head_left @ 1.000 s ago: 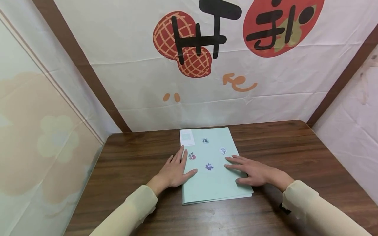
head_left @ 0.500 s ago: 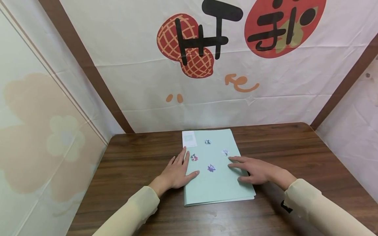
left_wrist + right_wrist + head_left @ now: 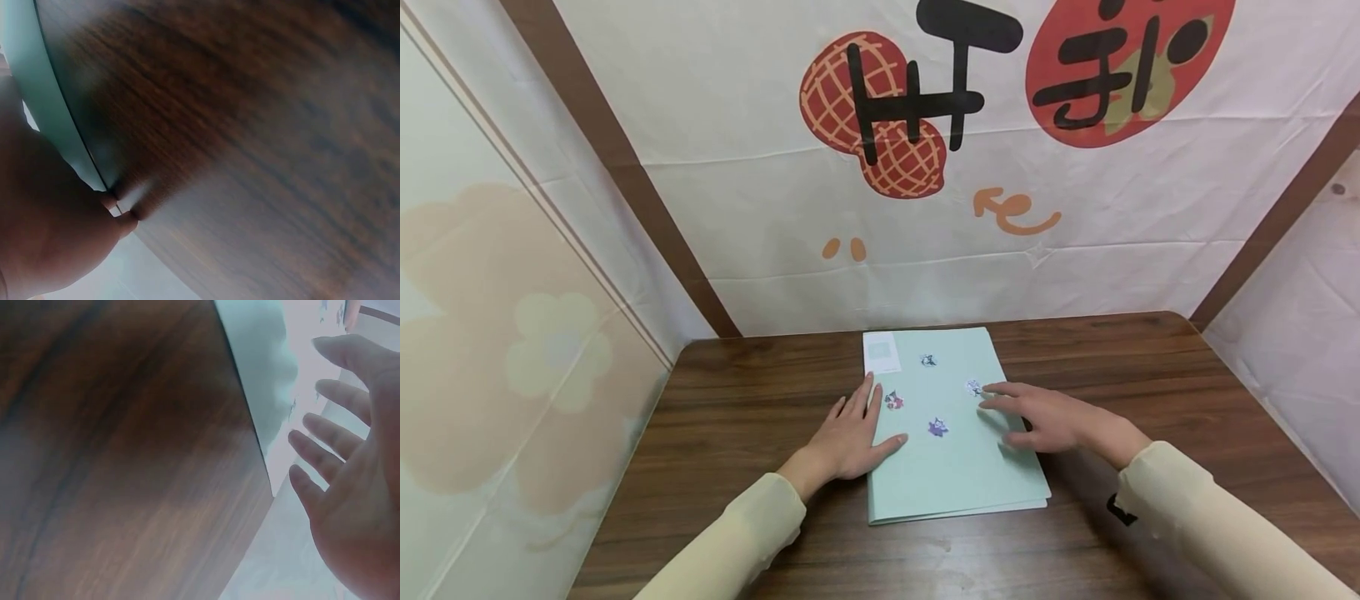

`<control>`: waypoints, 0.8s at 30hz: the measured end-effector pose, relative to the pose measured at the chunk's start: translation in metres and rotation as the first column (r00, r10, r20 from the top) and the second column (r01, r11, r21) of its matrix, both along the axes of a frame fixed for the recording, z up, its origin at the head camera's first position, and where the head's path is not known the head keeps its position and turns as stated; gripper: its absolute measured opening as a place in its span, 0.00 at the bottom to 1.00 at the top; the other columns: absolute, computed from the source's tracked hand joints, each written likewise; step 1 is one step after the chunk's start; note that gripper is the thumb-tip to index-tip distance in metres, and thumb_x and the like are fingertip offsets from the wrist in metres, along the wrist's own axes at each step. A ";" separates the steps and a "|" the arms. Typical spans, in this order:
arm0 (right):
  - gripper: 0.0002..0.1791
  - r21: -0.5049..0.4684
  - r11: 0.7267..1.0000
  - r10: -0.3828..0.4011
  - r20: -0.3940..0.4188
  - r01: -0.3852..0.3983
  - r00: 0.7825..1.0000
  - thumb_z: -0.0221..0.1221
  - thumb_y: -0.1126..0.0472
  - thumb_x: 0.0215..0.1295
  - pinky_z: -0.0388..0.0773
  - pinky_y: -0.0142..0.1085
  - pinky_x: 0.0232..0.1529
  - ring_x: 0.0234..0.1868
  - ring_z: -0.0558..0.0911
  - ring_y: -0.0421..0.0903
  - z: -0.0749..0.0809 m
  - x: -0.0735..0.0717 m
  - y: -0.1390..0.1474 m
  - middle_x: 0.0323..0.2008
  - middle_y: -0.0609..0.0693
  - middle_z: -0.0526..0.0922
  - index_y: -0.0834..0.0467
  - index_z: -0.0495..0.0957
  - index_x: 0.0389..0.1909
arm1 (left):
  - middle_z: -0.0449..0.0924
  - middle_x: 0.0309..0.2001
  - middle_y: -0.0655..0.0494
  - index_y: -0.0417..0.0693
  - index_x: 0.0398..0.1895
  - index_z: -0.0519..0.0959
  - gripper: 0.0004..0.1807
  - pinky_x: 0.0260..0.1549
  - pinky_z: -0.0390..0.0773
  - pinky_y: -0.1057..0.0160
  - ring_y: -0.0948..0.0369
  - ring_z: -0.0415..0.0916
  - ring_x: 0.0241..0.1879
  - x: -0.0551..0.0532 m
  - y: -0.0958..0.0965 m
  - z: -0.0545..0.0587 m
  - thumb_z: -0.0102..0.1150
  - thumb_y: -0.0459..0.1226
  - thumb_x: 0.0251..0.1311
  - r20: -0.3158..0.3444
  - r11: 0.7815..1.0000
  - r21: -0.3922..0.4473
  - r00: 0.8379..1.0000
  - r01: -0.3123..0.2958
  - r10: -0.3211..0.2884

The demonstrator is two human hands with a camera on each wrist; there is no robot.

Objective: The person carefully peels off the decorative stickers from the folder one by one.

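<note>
A mint-green folder (image 3: 955,475) lies closed on the table, a white label (image 3: 881,352) at its far left corner and several small cartoon stickers (image 3: 937,427) on the cover. My left hand (image 3: 846,437) rests along its left edge, fingers straight, thumb stretched over the cover. In the left wrist view, two fingertips of the left hand (image 3: 50,212) reach the table beside the folder's edge. My right hand (image 3: 1048,417) hovers over the right edge with fingers spread and nothing in them. The right wrist view shows the right hand (image 3: 356,437) above the folder (image 3: 256,369), casting a shadow.
The brown wood-grain table (image 3: 752,400) extends on both sides of the folder. Behind it hangs a white printed cloth (image 3: 760,208), with another flower-printed cloth (image 3: 482,358) at the left. A small black item (image 3: 1122,509) shows under the right sleeve.
My right hand has lifted off the folder's cover and shifted slightly away from me. My left hand stays in place on the folder. The head view has shifted a little.
</note>
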State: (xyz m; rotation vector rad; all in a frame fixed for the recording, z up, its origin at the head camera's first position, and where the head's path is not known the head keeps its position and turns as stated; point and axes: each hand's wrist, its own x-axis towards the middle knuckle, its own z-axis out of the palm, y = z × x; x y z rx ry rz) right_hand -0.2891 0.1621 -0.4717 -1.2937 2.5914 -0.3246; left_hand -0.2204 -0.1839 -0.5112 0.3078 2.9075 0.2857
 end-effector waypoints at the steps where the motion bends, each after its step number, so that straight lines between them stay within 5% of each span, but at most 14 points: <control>1: 0.29 -0.015 1.000 0.000 -0.010 0.000 1.000 0.63 0.54 0.71 0.73 0.57 0.64 0.72 0.70 0.57 0.001 -0.002 -0.002 0.74 0.56 0.66 0.53 0.73 0.71 | 0.24 0.83 0.51 0.46 0.84 0.40 0.56 0.77 0.44 0.44 0.52 0.38 0.82 0.000 0.000 0.001 0.31 0.75 0.67 -0.002 1.000 0.006 1.000 0.001 -0.001; 8: 0.31 -0.095 0.995 -0.044 -0.065 0.038 0.997 0.67 0.56 0.67 0.77 0.56 0.57 0.65 0.75 0.55 0.001 -0.018 -0.017 0.67 0.56 0.72 0.54 0.73 0.71 | 0.26 0.84 0.48 0.44 0.84 0.42 0.54 0.77 0.45 0.43 0.50 0.39 0.82 0.003 0.000 0.007 0.34 0.72 0.69 -0.002 1.000 0.017 1.000 0.017 -0.016; 24: 0.27 -0.133 0.985 -0.114 -0.014 0.112 0.993 0.65 0.60 0.66 0.76 0.56 0.59 0.62 0.77 0.57 -0.004 -0.040 -0.041 0.61 0.58 0.77 0.61 0.76 0.66 | 0.28 0.84 0.46 0.43 0.83 0.43 0.53 0.77 0.46 0.42 0.49 0.41 0.81 0.005 0.001 0.009 0.34 0.71 0.70 0.003 1.000 0.006 1.000 0.017 -0.017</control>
